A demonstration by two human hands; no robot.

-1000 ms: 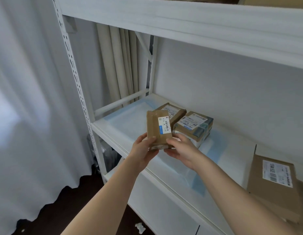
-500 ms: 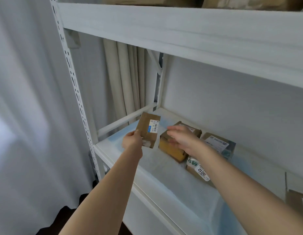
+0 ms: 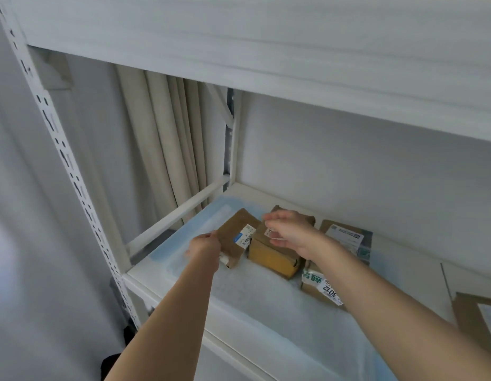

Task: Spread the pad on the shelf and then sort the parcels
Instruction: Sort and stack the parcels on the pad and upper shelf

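- The pale blue-and-white pad [image 3: 255, 295] lies spread flat on the white metal shelf [image 3: 167, 291], under the parcels.
- The left hand [image 3: 205, 250] grips the flat brown cardboard parcel with a blue-and-white label [image 3: 237, 236] by its lower left edge; the parcel is tilted on edge at the left end of the row, and whether it already rests on the pad cannot be determined.
- The right hand [image 3: 289, 229] is relaxed, fingers loosely extended over the top of the yellow-brown cardboard box [image 3: 273, 253]; contact cannot be confirmed.
- A brown box with a white label [image 3: 346, 236] stands behind the right forearm; a taped parcel marked 3012 [image 3: 321, 287] lies below it.
- Risk: released while tilted, the flat parcel is likely to topple left.
- Risk: sliding parcels may wrinkle the pad.
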